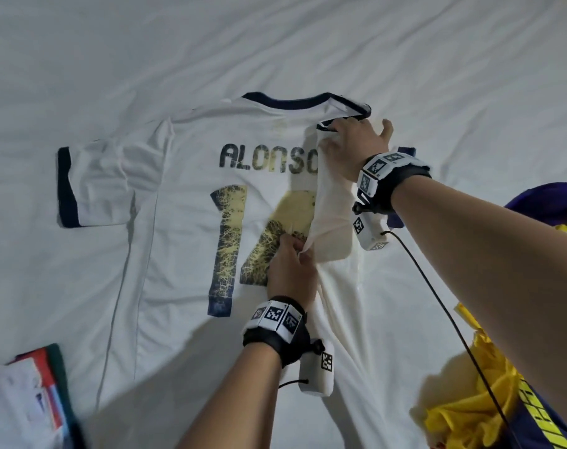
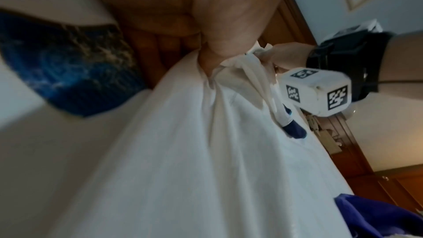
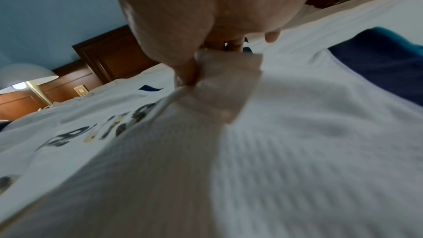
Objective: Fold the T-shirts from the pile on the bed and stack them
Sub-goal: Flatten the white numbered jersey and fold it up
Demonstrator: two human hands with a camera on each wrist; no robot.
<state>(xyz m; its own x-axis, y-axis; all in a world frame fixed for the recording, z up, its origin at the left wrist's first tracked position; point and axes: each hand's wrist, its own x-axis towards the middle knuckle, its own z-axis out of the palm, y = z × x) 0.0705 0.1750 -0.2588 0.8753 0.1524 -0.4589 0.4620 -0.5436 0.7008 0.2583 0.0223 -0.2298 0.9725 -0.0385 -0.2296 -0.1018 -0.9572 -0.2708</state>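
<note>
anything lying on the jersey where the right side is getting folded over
Nothing visible: both hands, left hand and right hand, pinch the white jersey edge, and the printed back lies bare. The yellow shirts sit off to its right.

White jersey point(image 1: 178, 196) lies back-up on the bed, "ALONSO" and a cracked navy-gold number showing, navy collar and cuffs. Its right side is lifted and folding inward, pinched between my fingers at shoulder and mid-body. Yellow and purple shirts point(image 1: 476, 406) are bunched below my right forearm.
</note>
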